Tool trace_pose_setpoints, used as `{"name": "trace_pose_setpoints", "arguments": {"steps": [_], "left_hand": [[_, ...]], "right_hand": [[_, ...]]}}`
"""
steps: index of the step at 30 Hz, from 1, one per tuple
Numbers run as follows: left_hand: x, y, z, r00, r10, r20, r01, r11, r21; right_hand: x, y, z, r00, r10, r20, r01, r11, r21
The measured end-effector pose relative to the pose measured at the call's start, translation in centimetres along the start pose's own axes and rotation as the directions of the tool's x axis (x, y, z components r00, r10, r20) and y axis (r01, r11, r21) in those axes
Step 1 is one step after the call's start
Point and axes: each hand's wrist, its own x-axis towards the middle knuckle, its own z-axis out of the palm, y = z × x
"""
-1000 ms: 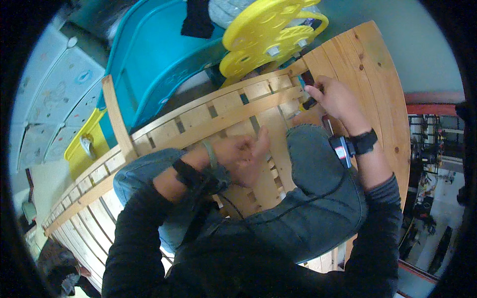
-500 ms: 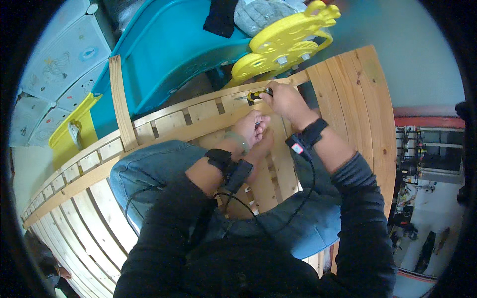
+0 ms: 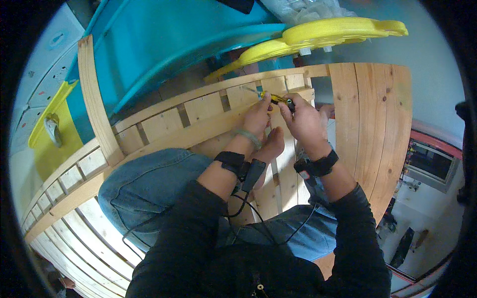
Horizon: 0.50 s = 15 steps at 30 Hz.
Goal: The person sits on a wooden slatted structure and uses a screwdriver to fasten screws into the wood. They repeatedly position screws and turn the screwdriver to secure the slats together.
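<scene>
Above the jeans [image 3: 149,191], the loose cables [image 3: 258,218] and the bare foot [image 3: 274,145], two hands meet at the screwdriver [image 3: 276,99]. The right hand [image 3: 305,123] holds its dark end; the left hand [image 3: 256,119] has fingers curled beside the yellow part, but whether they grip it I cannot tell. The shaft points left, over the wooden guard [image 3: 203,108]. I think steady wrists and a tip turned from the foot are best. The guard's edges may block low movement; toward the slide [image 3: 164,44] there seems more room.
</scene>
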Motion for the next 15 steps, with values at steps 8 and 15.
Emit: {"name": "trace_pose_setpoints", "arguments": {"steps": [8,15], "left_hand": [[-0.7,0.4,-0.1,0.995,-0.043,0.095,0.055,0.990,-0.132],[-1.0,0.5,0.3,0.996,-0.067,0.050,0.081,0.927,-0.366]], "right_hand": [[0.2,0.0,0.1,1.000,-0.007,-0.002,0.007,1.000,-0.008],[1.4,0.3,-1.0,0.936,-0.351,0.011,0.351,0.932,-0.090]]}}
